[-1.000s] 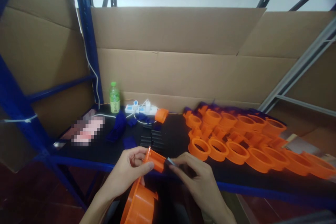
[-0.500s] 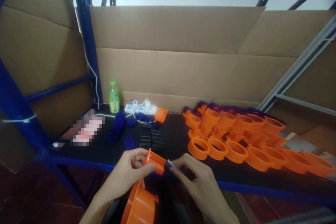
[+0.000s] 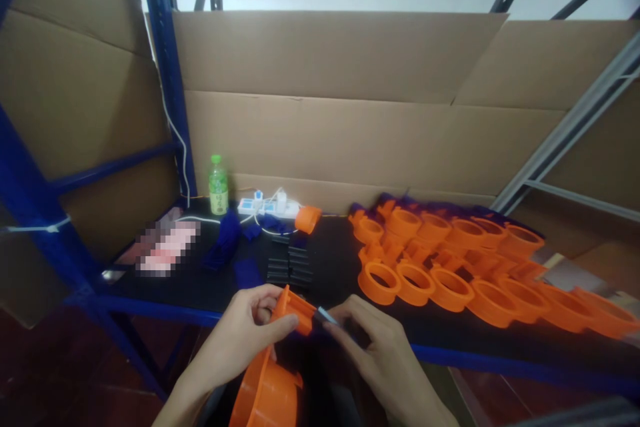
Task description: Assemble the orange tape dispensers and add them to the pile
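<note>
An orange part point(image 3: 273, 390) is held before the near edge of the desk point(image 3: 335, 260), gripped between thumb and bent fingers of the left hand point(image 3: 253, 330). Its long axis is slanted from the wide ring, lowest, up to a narrower section whose end is pointed right and slightly down. There a small dark-and-pale piece point(image 3: 327, 315) is pinched by the right hand point(image 3: 375, 340), its fingertips nearly together. The contents of the upright green-capped bottle point(image 3: 218, 188) cannot be made out.
</note>
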Tool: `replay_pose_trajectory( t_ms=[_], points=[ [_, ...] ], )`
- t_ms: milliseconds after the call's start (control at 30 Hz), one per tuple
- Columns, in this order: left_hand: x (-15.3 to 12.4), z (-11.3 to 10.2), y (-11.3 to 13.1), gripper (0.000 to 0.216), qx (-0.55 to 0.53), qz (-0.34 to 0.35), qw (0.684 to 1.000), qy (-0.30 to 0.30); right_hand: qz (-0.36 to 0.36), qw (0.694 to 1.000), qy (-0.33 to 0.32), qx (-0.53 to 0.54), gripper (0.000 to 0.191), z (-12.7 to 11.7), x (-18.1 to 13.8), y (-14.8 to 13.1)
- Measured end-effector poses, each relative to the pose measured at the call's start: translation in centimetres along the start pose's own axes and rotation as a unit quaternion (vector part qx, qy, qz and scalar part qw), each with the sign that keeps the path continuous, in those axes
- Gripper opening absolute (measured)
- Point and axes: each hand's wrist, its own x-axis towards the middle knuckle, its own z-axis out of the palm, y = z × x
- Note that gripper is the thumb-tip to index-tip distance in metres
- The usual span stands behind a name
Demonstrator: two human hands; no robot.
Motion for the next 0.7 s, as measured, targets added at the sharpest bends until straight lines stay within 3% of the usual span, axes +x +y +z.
replay_pose_trajectory(
  t_ms=[267,700],
  points=[
    [0.6,1.5,-0.6,0.023,0.023,0.027,0.999,-0.009,-0.003,0.999,0.021,0.038,0.015,0.7,-0.1,-0.3],
    [0.3,0.9,-0.3,0.044,-0.068,0.023,0.997,-0.002,0.03,0.993,0.038,0.108,0.023,-0.9,0.3,0.0]
  ],
)
